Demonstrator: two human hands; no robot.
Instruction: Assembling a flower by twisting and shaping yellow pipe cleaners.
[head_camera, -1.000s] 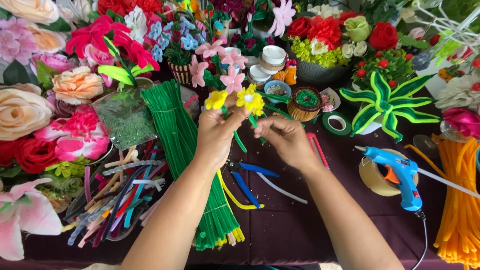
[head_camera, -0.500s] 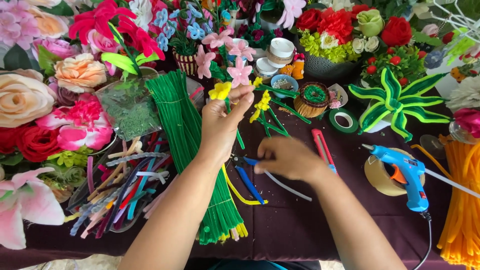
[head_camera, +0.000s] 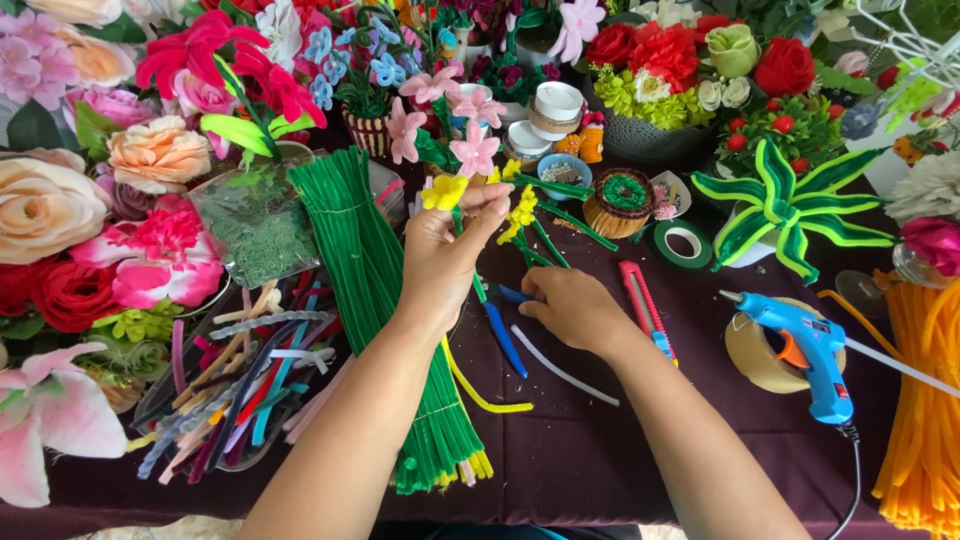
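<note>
Yellow pipe-cleaner flower (head_camera: 444, 191), small, green stem; left hand (head_camera: 447, 262) fingers clamped on it; right hand (head_camera: 566, 306) fingers curled, touching blue pipe cleaner (head_camera: 503, 334).

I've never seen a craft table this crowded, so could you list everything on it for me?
pipe-cleaner flower: one, yellow, held up in left hand
green pipe cleaners: one big bundle, centre-left
mixed pipe cleaners: a tray of many colours, left
orange pipe cleaners: one bundle, right edge
glue gun: one, blue, right
tape roll: one, tan, behind gun
utility knife: one, red, centre
artificial flowers: many, mixed colours, left and back
left hand: raised
right hand: on the table
</note>
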